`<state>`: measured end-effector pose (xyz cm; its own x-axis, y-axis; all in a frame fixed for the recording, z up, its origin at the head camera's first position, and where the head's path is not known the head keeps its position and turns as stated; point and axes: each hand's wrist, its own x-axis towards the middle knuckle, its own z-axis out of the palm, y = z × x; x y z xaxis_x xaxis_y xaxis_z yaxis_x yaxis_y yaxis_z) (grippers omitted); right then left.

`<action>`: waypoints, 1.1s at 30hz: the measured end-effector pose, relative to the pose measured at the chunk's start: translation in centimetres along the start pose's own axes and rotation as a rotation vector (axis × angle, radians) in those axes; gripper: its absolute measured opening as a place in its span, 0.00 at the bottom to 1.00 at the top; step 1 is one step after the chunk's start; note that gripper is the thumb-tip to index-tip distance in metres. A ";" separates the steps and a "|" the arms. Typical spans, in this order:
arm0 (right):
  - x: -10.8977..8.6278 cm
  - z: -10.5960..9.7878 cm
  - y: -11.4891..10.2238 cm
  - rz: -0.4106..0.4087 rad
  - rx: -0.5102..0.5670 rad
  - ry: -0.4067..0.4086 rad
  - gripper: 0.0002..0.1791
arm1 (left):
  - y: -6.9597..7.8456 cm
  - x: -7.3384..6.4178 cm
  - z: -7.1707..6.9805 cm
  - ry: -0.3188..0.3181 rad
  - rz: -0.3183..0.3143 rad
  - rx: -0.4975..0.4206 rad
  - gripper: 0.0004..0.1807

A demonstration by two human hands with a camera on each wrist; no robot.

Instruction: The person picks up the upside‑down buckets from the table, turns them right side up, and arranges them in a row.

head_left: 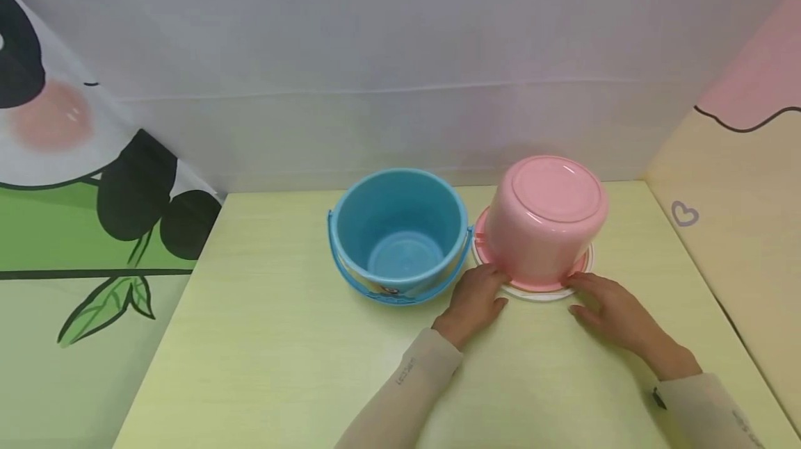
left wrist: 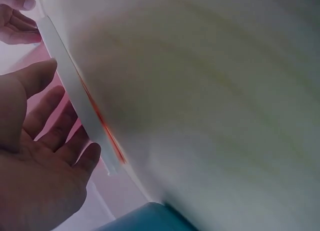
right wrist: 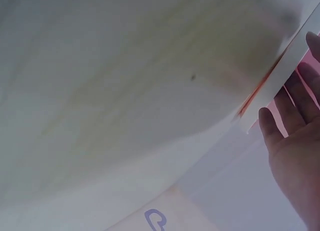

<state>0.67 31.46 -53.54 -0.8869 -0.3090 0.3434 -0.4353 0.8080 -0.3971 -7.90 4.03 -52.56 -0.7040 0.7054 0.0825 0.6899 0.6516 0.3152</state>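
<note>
A pink bucket (head_left: 546, 219) stands upside down on the table, its round base facing up. Below its rim shows a white band (left wrist: 75, 88), with an orange edge under it in both wrist views. At the near left of that rim, my left hand (head_left: 475, 299) touches with its fingertips, thumb held apart. The fingers of my right hand (head_left: 616, 313) reach the near right of the same rim, fairly straight, as the right wrist view also shows. Left of the pink bucket, a blue bucket (head_left: 400, 226) stands upright beside my left hand, nothing inside, its handle (head_left: 359, 286) lowered toward the front.
The pale yellow-green table (head_left: 263, 365) ends at a white cloth backdrop (head_left: 400, 39) just behind both buckets. A printed panel (head_left: 119, 324) rises on the left, and a cream panel with a drawn heart (head_left: 719, 226) borders the right side.
</note>
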 end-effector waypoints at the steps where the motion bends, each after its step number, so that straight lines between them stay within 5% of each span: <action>1: 0.0 0.0 0.2 -0.006 0.013 0.001 0.29 | -0.1 0.1 0.0 0.003 0.004 -0.004 0.20; 11: 0.5 0.2 1.6 -0.025 0.147 0.040 0.30 | -1.1 0.9 0.1 -0.015 0.001 -0.029 0.19; 19: 0.8 0.1 1.5 -0.011 0.139 0.032 0.30 | -1.0 1.1 0.1 -0.054 -0.027 -0.118 0.18; 28: 1.4 0.4 1.4 -0.043 0.092 0.079 0.26 | -0.7 1.3 -0.1 -0.052 -0.016 -0.052 0.17; 33: 1.4 0.4 1.1 0.006 0.065 0.054 0.26 | -0.7 1.4 -0.3 -0.024 0.005 0.006 0.15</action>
<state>-1.12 31.72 -53.78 -0.8805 -0.2753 0.3860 -0.4409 0.7747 -0.4532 -9.41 4.45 -52.35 -0.6961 0.7153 0.0617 0.6947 0.6493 0.3095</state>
